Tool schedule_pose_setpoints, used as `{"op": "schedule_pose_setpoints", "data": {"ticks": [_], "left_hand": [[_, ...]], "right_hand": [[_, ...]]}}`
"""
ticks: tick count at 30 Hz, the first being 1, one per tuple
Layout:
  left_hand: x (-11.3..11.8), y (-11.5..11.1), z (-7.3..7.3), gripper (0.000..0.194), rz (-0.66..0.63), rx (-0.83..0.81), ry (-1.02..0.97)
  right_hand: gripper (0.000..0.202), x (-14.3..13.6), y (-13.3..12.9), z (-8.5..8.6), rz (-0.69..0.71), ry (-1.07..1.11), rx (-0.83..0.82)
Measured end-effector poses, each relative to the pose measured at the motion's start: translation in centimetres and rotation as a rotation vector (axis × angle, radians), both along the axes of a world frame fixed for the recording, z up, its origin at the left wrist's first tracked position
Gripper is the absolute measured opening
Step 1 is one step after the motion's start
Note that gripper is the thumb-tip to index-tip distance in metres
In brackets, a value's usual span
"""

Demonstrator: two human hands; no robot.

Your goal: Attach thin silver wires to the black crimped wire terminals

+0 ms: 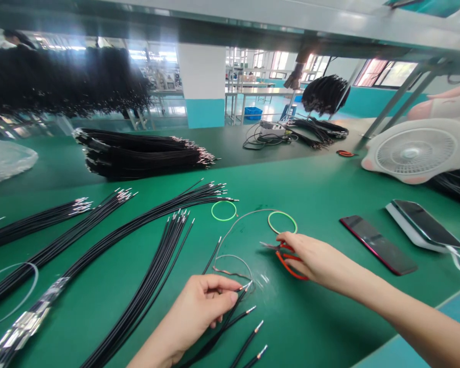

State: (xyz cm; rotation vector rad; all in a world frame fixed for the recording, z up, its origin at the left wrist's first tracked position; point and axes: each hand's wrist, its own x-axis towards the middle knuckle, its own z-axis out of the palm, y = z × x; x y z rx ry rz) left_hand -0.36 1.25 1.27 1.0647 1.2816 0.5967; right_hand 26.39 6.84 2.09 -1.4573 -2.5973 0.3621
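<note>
Between thumb and fingers, my left hand pinches a black cable near its bared silvery end. A thin pale wire loops up from around that cable end. To the right, my right hand is closed on the handles of small red-handled scissors; their blades point left, apart from the cable. More black cables with stripped tips lie below my left hand. Two green wire rings lie beyond the hands, one of them just behind the scissors.
Black cable bundles cover the left side, with a thick bundle behind. At right lie a red-edged phone, another phone on a white block, and a white fan. A metal shelf crosses overhead.
</note>
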Motion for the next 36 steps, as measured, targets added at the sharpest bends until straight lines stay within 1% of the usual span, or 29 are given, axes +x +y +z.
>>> {"op": "schedule_pose_setpoints", "data": {"ticks": [2, 4, 6, 7, 9, 11, 13, 15, 18, 21, 23, 25, 27, 31, 33, 36], "left_hand": [[0.0, 0.0, -0.2, 0.025, 0.003, 0.004, -0.030], [0.0, -0.1, -0.5, 0.021, 0.007, 0.033, -0.045], [0.1, -0.1, -0.6, 0.018, 0.005, 0.110, -0.016], [0.1, -0.1, -0.7, 0.016, 0.001, 0.168, 0.020], [0.1, -0.2, -0.6, 0.014, -0.009, 0.304, 0.123], [-0.1, -0.4, -0.5, 0.014, -0.022, 0.429, 0.223], [-0.3, -0.6, -0.4, 0.015, -0.036, 0.529, 0.284], [-0.6, -0.9, -0.4, 0.017, -0.051, 0.597, 0.310], [-0.7, -1.0, -0.3, 0.018, -0.061, 0.635, 0.322], [-0.5, -1.1, -0.1, 0.019, -0.059, 0.633, 0.337], [-0.4, -1.2, 0.1, 0.018, -0.042, 0.623, 0.346], [-0.3, -1.4, 0.2, 0.017, -0.019, 0.581, 0.341], [-0.3, -1.5, 0.2, 0.017, 0.004, 0.481, 0.299], [-0.3, -1.2, 0.1, 0.022, 0.057, 0.226, 0.168], [-0.3, -1.0, 0.1, 0.024, 0.067, 0.149, 0.137], [-0.3, -0.8, 0.2, 0.027, 0.067, 0.091, 0.107]], "right_hand": [[0.026, 1.0, 0.1, -0.8, -0.057, -0.062, -0.009], [0.022, 1.3, 0.0, -1.0, -0.059, -0.127, 0.009], [0.021, 0.8, -0.4, -0.5, -0.037, -0.128, 0.056], [0.021, 0.1, -0.6, -0.1, -0.023, -0.092, 0.080], [0.021, -1.6, -1.0, 0.9, 0.019, 0.058, 0.083], [0.023, -3.7, -1.2, 1.8, 0.118, 0.203, -0.022], [0.029, -5.5, -1.0, 2.4, 0.216, 0.276, -0.134], [0.035, -6.7, -0.6, 2.7, 0.305, 0.295, -0.250], [0.041, -7.4, 0.0, 2.5, 0.399, 0.304, -0.379], [0.038, -7.2, 0.2, 2.2, 0.439, 0.335, -0.405], [0.031, -7.1, 0.2, 2.0, 0.464, 0.334, -0.381], [0.026, -7.0, 0.2, 1.9, 0.493, 0.304, -0.324], [0.023, -6.9, 0.2, 1.8, 0.532, 0.257, -0.235], [0.022, -6.9, 0.0, 1.7, 0.614, 0.192, -0.048], [0.023, -6.9, -0.1, 1.5, 0.646, 0.194, 0.008], [0.022, -6.8, -0.1, 1.2, 0.658, 0.219, 0.056]]}}
